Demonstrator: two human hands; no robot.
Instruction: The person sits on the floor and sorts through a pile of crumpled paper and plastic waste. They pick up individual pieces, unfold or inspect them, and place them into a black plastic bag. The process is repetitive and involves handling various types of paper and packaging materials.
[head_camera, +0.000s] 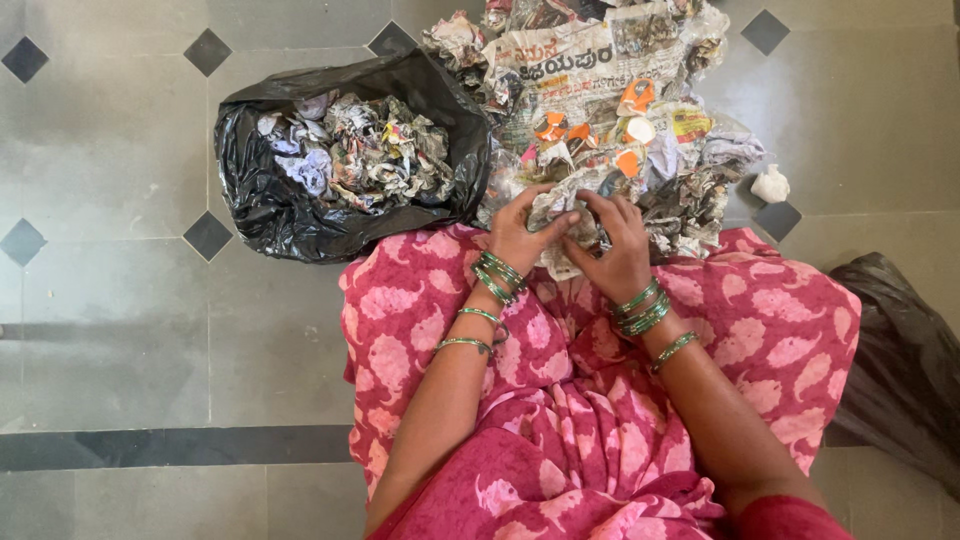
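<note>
Fingers of both hands are bent and pressed around one crumpled sheet of paper (563, 222), which sits between them, just past the knees. Left hand (517, 232) holds its left side, with the thumb lying on top. Right hand (617, 248) holds its right side, with the fingers curled over the top edge. This paper is thin, grey-white and full of creases.

Green bangles (640, 308) ring both wrists, shiny and round. Below the hands lies pink cloth (590, 400) with pale leaf shapes, soft and folded over the lap.

Just beyond the hands is a big heap of crumpled newspaper (610, 90), bumpy and grey, with small orange and white scraps in it. It touches the held sheet. Left of the heap is a black plastic bag (270, 205), shiny and wrinkled, open at the top and full of paper balls. One small white paper ball (770, 185) lies alone to the right. Another dark bag (905, 360) lies at the right edge. Underneath is a smooth grey tiled floor (110, 310) with small dark diamond tiles.
</note>
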